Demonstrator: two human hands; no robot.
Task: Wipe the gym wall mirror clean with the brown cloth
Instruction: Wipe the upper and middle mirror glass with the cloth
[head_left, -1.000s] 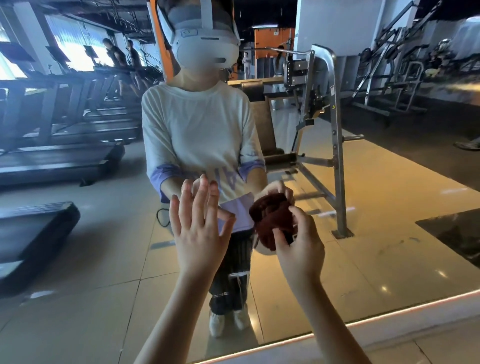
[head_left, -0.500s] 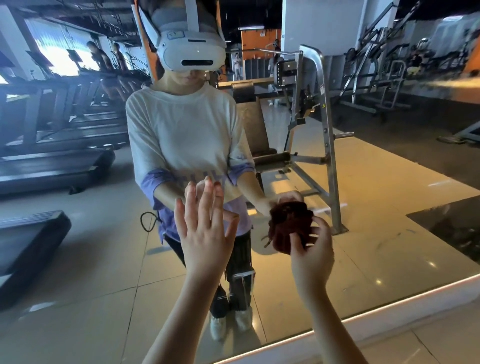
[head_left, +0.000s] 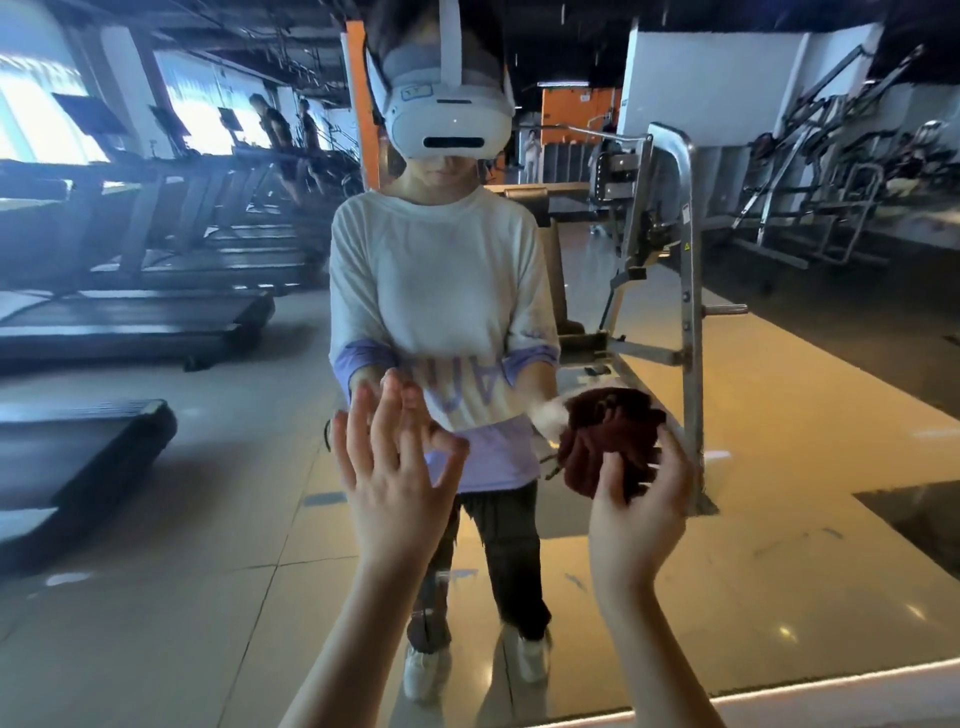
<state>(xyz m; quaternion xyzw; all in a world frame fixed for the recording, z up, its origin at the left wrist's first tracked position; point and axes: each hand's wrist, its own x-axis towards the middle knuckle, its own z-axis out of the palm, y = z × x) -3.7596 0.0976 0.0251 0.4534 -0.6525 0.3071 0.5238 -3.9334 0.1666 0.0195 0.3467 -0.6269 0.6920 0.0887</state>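
The wall mirror (head_left: 208, 519) fills nearly the whole view and reflects the gym and me. My right hand (head_left: 636, 514) grips a bunched brown cloth (head_left: 608, 441) and holds it against the glass at waist height, right of centre. My left hand (head_left: 395, 483) is raised flat with its fingers spread and straight, fingertips at or very near the mirror, left of the cloth. It holds nothing. The cloth's reflection merges with the cloth itself.
The mirror's lower edge meets a pale lit ledge (head_left: 831, 691) at the bottom right. In the reflection are treadmills (head_left: 130, 322) on the left, a steel weight rack (head_left: 680, 291) behind me, and people on treadmills far back.
My right hand has carried the cloth rightward and slightly up across the glass. My left hand stays flat in about the same spot. The view has tilted up a little.
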